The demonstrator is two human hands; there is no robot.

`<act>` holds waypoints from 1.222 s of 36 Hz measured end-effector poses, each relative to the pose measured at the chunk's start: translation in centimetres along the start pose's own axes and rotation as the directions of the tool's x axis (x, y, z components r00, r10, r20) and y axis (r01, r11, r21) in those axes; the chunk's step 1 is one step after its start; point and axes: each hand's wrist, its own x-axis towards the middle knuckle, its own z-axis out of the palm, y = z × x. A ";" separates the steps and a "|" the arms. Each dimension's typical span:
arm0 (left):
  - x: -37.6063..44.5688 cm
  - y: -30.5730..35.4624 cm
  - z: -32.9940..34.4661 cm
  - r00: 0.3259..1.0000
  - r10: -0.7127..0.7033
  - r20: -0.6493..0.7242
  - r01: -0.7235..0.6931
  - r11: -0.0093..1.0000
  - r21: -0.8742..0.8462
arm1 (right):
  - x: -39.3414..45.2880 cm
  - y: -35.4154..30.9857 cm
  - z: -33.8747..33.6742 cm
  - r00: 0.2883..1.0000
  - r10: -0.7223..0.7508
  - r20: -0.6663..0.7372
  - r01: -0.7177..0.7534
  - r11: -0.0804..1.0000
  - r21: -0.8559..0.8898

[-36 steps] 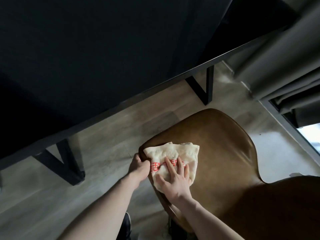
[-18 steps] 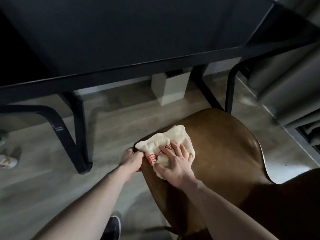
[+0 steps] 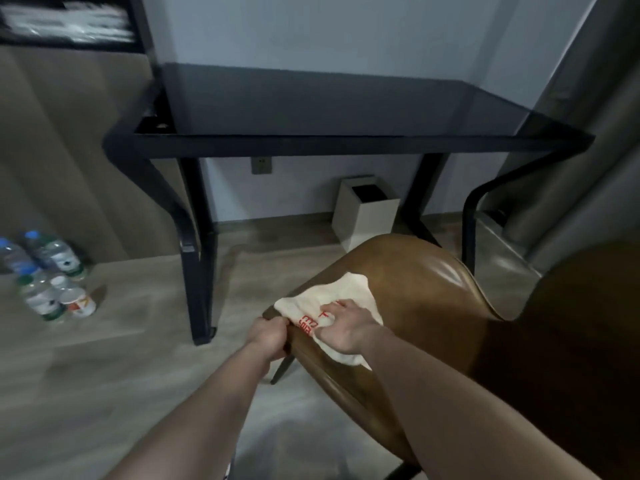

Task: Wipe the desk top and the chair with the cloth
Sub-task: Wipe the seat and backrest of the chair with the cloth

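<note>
The right hand (image 3: 348, 329) presses flat, fingers spread, on the cream cloth with red print (image 3: 330, 311), which lies on the front edge of the brown leather chair seat (image 3: 408, 299). The left hand (image 3: 268, 336) curls round that seat's rim (just beside the cloth). Beyond stands the black glass-topped bench (image 3: 329, 105), with plastic water bottles (image 3: 45, 271) on the floor to its left.

Cream cloth (image 3: 332, 299) with red print, spread on brown chair (image 3: 422, 292) seat, before black glass-topped desk (image 3: 329, 109)
</note>
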 end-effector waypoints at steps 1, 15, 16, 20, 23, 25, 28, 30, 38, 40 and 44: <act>-0.8 -0.5 -0.1 1.000 -0.011 -0.013 0.011 1.000 -0.012 | -1.4 0.2 0.4 1.000 0.021 0.010 -0.021 1.000 0.007; 0.7 -4.3 -1.6 0.994 0.087 0.061 -0.101 0.948 0.301 | -7.7 4.9 5.2 0.948 0.307 0.081 -0.316 0.938 0.145; 2.3 -5.4 -1.6 0.993 0.084 0.084 -0.107 0.943 0.315 | -7.3 4.6 5.5 0.946 0.316 0.070 -0.324 0.933 0.160; 1.7 -5.7 -1.7 0.987 0.111 0.120 -0.142 0.945 0.294 | -5.0 3.2 5.5 0.965 0.256 0.052 -0.261 0.946 0.191; 0.8 -5.0 -1.4 0.980 0.158 0.119 -0.184 0.952 0.245 | -2.7 1.2 4.4 0.988 0.146 0.049 -0.152 0.975 0.159; 0.3 -4.7 -1.3 0.975 0.190 0.119 -0.210 0.957 0.198 | -0.9 -0.6 3.5 0.996 0.079 0.037 -0.083 0.990 0.114; 0.0 -4.4 -1.1 0.967 0.226 0.115 -0.242 0.957 0.158 | 1.6 -2.4 2.6 0.999 0.006 0.051 -0.010 0.997 0.077; 0.0 -4.4 -1.1 0.965 0.239 0.110 -0.255 0.952 0.169 | 2.4 -2.8 2.1 0.998 -0.023 0.051 0.020 0.998 0.052; 0.3 -4.3 -1.2 0.973 0.207 0.103 -0.228 0.928 0.294 | -0.4 0.0 2.4 1.000 0.009 0.011 -0.009 1.000 0.016; 0.1 -4.0 -1.2 0.981 0.164 0.106 -0.192 0.913 0.360 | -1.8 1.6 2.9 0.998 0.064 0.018 -0.064 0.998 0.015; -1.5 -3.0 -1.2 0.980 0.142 0.142 -0.195 0.838 0.509 | -4.8 5.2 4.2 0.983 0.179 0.051 -0.180 0.983 0.029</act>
